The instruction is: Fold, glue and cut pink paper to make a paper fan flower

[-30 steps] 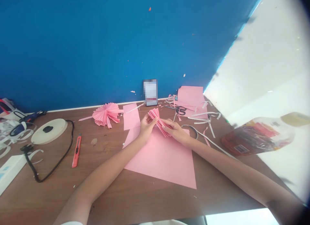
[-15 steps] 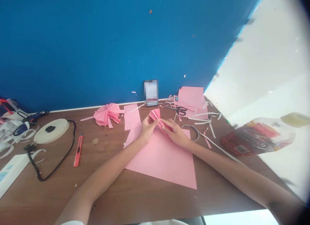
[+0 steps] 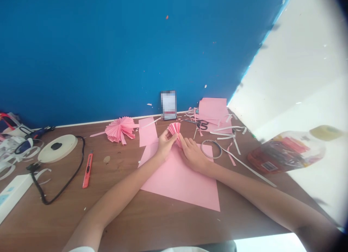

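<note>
A strip of pink pleated paper (image 3: 174, 128) fans out at its top end, above a large pink sheet (image 3: 179, 185). My left hand (image 3: 165, 145) pinches it between thumb and fingers just below the fan. On its lower part lies my right hand (image 3: 193, 154), back upward, the fingers closed over the folds and hiding most of them. Left of my hands rests a round pink paper rosette (image 3: 120, 129) with loose strips, beside a smaller pink sheet (image 3: 148, 131). A roll of tape (image 3: 211, 141) lies close to my right wrist.
A red box cutter (image 3: 87, 170), a cream disc-shaped device (image 3: 57, 148) with a black cord and a power strip (image 3: 13, 196) lie to the left. Scissors (image 3: 201, 125), pink sheets (image 3: 213, 109) and paper scraps lie behind right. A phone (image 3: 169, 105) leans on the wall; a plastic bottle (image 3: 290, 150) stands right.
My right hand has turned palm-down and shifted slightly lower along the pleated paper, covering more of it. The tape roll now shows more fully. My left hand keeps its pinch.
</note>
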`<state>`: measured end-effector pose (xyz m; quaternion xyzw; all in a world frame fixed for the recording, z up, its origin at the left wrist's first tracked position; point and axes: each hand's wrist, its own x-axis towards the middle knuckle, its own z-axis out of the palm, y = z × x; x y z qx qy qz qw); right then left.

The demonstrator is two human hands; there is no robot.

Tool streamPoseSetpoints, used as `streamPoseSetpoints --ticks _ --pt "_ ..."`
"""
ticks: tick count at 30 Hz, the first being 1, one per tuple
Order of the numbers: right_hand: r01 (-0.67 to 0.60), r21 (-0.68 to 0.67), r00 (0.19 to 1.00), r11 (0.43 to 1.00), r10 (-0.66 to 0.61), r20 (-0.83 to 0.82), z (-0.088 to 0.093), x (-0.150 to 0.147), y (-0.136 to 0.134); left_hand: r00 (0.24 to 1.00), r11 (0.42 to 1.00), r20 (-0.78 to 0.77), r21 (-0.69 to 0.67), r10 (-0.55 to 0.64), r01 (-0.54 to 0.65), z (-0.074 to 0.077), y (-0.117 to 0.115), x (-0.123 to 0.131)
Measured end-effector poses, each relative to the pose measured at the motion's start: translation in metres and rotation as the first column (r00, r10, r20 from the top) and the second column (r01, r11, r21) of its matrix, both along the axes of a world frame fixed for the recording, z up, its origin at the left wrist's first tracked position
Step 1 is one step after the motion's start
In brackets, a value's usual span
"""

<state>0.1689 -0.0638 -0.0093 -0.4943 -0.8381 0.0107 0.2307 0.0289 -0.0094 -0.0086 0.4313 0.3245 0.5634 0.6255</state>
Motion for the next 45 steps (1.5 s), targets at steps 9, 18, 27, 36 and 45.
streamPoseSetpoints --ticks 9,18,27,36,45 --pt "0.037 0.029 0.988 0.999 -0.041 0.147 0.007 0.000 -0.005 0.967 0.991 -0.244 0.131 0.072 -0.041 0.002 -0.007 0.006" --pt "-0.055 -0.143 0.969 0.988 0.019 -0.246 0.015 0.004 -0.006 0.988 0.998 -0.142 0.009 0.056 -0.055 -0.002 -0.002 0.000" --pt "-0.233 -0.368 0.758 0.900 -0.069 -0.649 0.020 0.016 0.004 0.998 0.996 0.026 -0.071 0.055 -0.053 0.003 -0.003 -0.001" --pt "-0.286 -0.442 0.724 0.850 -0.111 -0.681 0.021 0.014 0.002 0.985 0.989 -0.098 0.025 0.146 -0.144 0.005 0.017 -0.018" --pt "-0.318 -0.451 0.696 0.834 -0.118 -0.708 0.016 0.017 0.001 0.990 0.990 -0.037 0.043 0.136 -0.135 0.008 0.014 -0.016"
